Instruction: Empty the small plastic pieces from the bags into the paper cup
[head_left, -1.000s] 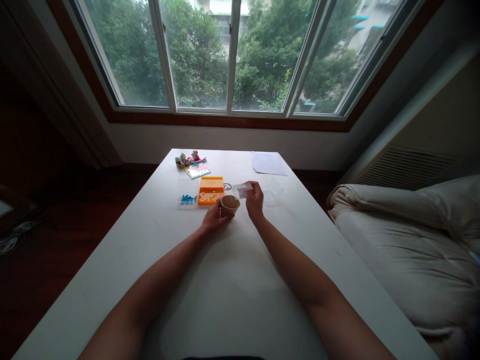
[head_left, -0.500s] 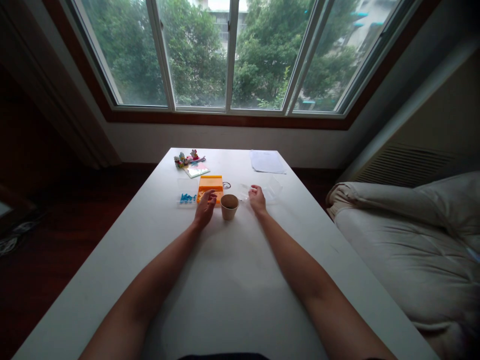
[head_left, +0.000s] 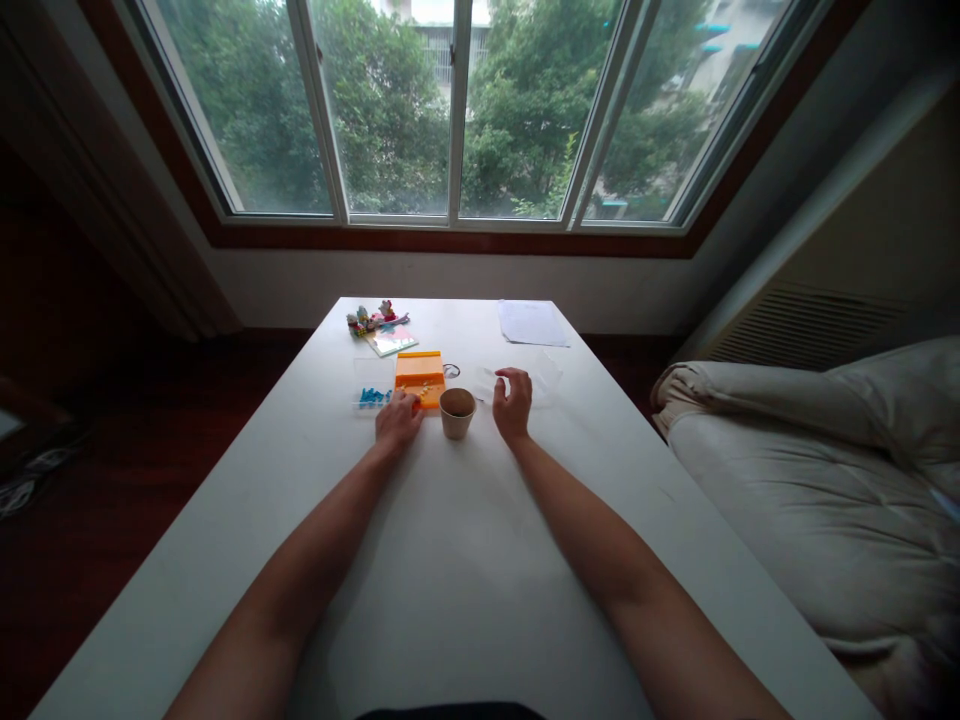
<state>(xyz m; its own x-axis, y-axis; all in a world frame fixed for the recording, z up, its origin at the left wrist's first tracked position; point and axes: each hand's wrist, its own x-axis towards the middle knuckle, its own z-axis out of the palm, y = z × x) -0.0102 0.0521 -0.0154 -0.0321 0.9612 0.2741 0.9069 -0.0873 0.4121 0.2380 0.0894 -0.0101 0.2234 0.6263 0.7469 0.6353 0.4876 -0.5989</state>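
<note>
My left hand [head_left: 399, 420] lies palm down at the near left corner of an open orange plastic case [head_left: 420, 362], fingers stretched onto its edge. Small pale pieces [head_left: 426, 390] are scattered inside the case. Blue pieces [head_left: 373, 397] lie in a clear tray just left of that hand. Between my hands a brown paper cup [head_left: 457, 415] stands upright; its bottom inside is too dark to make out. My right hand [head_left: 513, 405] is to the right of the cup, thumb and fingers curved apart, with nothing visible between them. Behind it is a clear plastic container [head_left: 550, 375].
At the far left of the white table [head_left: 480, 560] are colourful small figures [head_left: 371, 318] and a pale card [head_left: 394, 342]. Sheets of paper [head_left: 532, 322] lie at the far right. A dark ring [head_left: 451, 370] is beside the case. A sofa [head_left: 750, 470] stands to the right.
My left hand has drawn back from over the orange case to its near left corner, uncovering the pale pieces. My right hand has opened its fingers wider, staying right of the cup.
</note>
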